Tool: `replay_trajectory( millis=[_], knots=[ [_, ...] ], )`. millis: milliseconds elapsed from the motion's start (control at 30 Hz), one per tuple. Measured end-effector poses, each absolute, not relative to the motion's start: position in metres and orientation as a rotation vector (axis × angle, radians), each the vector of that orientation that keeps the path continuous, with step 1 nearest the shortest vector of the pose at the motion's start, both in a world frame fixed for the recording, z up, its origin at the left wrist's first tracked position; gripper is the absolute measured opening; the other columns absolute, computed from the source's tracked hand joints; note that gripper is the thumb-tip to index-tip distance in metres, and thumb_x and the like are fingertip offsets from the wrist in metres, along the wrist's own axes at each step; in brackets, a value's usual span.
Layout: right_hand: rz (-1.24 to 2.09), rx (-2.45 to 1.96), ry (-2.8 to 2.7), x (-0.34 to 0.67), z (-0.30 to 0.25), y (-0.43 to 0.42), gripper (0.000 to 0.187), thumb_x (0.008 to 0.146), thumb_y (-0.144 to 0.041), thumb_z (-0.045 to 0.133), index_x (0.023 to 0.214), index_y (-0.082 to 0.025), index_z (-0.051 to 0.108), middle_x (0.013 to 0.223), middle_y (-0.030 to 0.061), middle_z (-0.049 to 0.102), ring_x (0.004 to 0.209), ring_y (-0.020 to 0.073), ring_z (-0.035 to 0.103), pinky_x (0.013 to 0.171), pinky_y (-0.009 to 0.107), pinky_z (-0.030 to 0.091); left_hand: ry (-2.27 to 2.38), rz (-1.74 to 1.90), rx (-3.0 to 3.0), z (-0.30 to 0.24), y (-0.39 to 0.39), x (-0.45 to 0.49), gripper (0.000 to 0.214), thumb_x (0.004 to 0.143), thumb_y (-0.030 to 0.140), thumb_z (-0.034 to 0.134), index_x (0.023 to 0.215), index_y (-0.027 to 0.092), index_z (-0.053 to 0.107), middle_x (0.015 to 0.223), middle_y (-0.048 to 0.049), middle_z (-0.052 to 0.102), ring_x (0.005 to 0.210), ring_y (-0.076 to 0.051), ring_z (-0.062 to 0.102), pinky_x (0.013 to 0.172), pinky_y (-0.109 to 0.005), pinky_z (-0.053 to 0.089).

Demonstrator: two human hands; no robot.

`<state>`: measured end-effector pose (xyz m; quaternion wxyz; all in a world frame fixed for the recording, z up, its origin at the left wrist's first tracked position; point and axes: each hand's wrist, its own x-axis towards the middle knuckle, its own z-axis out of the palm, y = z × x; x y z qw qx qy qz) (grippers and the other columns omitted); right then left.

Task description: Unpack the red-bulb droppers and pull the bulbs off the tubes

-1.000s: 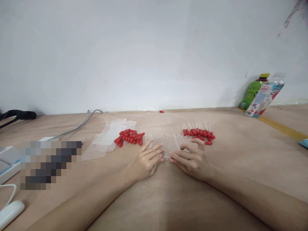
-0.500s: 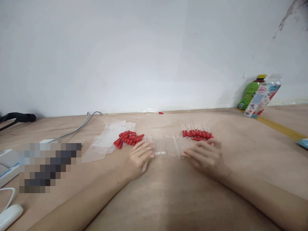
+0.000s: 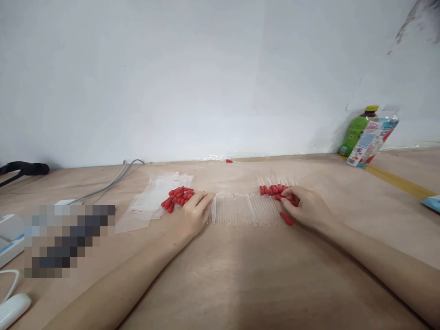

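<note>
A row of several clear glass tubes (image 3: 245,208) lies side by side on the brown table (image 3: 240,275). My left hand (image 3: 195,211) rests at the row's left end, its fingers stretched out together against the tubes and holding nothing. Just left of it is a heap of red rubber bulbs (image 3: 177,196). My right hand (image 3: 305,208) sits at the row's right end with fingers curled, pinching a red bulb (image 3: 283,198). Another red bulb (image 3: 286,218) lies on the table beside that hand. Tubes fitted with red bulbs (image 3: 273,188) lie behind the row.
Clear plastic bags (image 3: 151,201) lie left of the red heap. A grey cable (image 3: 110,183) runs to white devices (image 3: 13,305) at the far left. A green bottle (image 3: 357,130) and a packet (image 3: 373,137) lean on the wall at right. One bulbed tube (image 3: 230,161) lies near the wall.
Both hands have slid apart from the middle of the tube row to its two ends. The right hand has curled its fingers round a red bulb.
</note>
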<state>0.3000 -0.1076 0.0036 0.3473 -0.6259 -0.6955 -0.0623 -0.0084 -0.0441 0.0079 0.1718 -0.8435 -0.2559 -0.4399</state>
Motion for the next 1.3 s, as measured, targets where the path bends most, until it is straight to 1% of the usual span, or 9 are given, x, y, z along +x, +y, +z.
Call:
replay_trajectory(
  millis=[67,133,267,467,733,933,1067,1167,1300],
  knots=[
    [-0.186,-1.672,-1.797,0.298,0.003,-0.109,0.012,0.073,-0.029,0.05,0.067,-0.02,0.056,0.062,-0.0003,0.06,0.058,0.0143,0.053,0.06,0.028,0.038,-0.683,-1.247,-2.398,0.005,-0.042,-0.007,0.018,0.082,0.009,0.047,0.094,0.018,0.057,0.082,-0.0033,0.059,0.076,-0.013,0.058,0.072,-0.026,0.049],
    [-0.233,-1.703,-1.802,0.297,0.002,-0.109,0.015,0.073,-0.031,0.051,0.063,-0.021,0.056,0.063,-0.001,0.061,0.061,0.0151,0.054,0.065,0.03,0.035,-0.635,-1.244,-2.431,0.002,-0.04,-0.007,0.019,0.081,0.006,0.046,0.091,0.018,0.058,0.08,-0.0028,0.061,0.075,-0.013,0.058,0.072,-0.026,0.049],
    [-0.285,-1.733,-1.825,0.295,0.0,-0.108,0.024,0.077,-0.039,0.049,0.062,-0.024,0.062,0.065,-0.0015,0.064,0.068,0.0172,0.055,0.072,0.034,0.03,-0.578,-1.207,-2.545,-0.006,-0.039,-0.007,0.023,0.08,0.005,0.045,0.095,0.017,0.057,0.081,-0.0036,0.063,0.074,-0.014,0.056,0.068,-0.027,0.049],
    [-0.367,-1.771,-1.732,0.297,0.006,-0.106,0.031,0.081,-0.042,0.044,0.065,-0.023,0.063,0.066,0.0005,0.064,0.069,0.0188,0.053,0.066,0.033,0.026,-0.561,-1.073,-2.789,-0.005,-0.046,-0.007,0.028,0.082,0.014,0.048,0.109,0.016,0.055,0.091,-0.007,0.064,0.08,-0.016,0.057,0.076,-0.033,0.049],
    [-0.316,-1.868,-1.696,0.301,0.015,-0.093,0.026,0.078,-0.039,0.047,0.069,-0.024,0.066,0.074,0.0019,0.063,0.076,0.0193,0.054,0.066,0.033,0.026,-0.629,-1.03,-2.856,0.01,-0.056,-0.008,0.027,0.079,0.025,0.057,0.104,0.016,0.06,0.09,-0.0071,0.066,0.084,-0.019,0.056,0.076,-0.037,0.048],
    [-0.325,-1.985,-1.715,0.294,0.018,-0.08,0.034,0.075,-0.049,0.045,0.067,-0.024,0.067,0.08,0.0044,0.063,0.082,0.0225,0.053,0.068,0.036,0.025,-0.682,-1.092,-2.756,0.008,-0.057,-0.01,0.023,0.08,0.024,0.056,0.101,0.02,0.062,0.104,-0.0092,0.06,0.096,-0.021,0.054,0.085,-0.041,0.045],
    [-0.39,-1.996,-1.712,0.292,0.014,-0.075,0.032,0.075,-0.046,0.046,0.067,-0.024,0.067,0.08,0.0037,0.063,0.081,0.0215,0.052,0.069,0.036,0.024,-0.746,-1.167,-2.645,0.004,-0.055,-0.012,0.026,0.079,0.023,0.057,0.104,0.021,0.06,0.114,-0.0108,0.051,0.103,-0.023,0.05,0.086,-0.042,0.044],
    [-0.527,-1.938,-1.764,0.291,0.011,-0.075,0.03,0.078,-0.042,0.045,0.067,-0.023,0.067,0.081,0.0041,0.063,0.079,0.0202,0.051,0.07,0.037,0.023,-0.788,-1.189,-2.622,0.003,-0.055,-0.013,0.029,0.079,0.024,0.057,0.107,0.022,0.057,0.116,-0.0103,0.048,0.103,-0.023,0.049,0.085,-0.041,0.045],
    [-0.759,-1.85,-1.906,0.289,0.01,-0.074,0.035,0.083,-0.039,0.039,0.069,-0.02,0.066,0.08,0.0057,0.064,0.077,0.0199,0.05,0.072,0.038,0.021,-0.83,-1.167,-2.641,0.005,-0.056,-0.012,0.029,0.079,0.024,0.056,0.108,0.021,0.056,0.116,-0.0106,0.047,0.105,-0.023,0.048,0.086,-0.041,0.045]
  ],
)
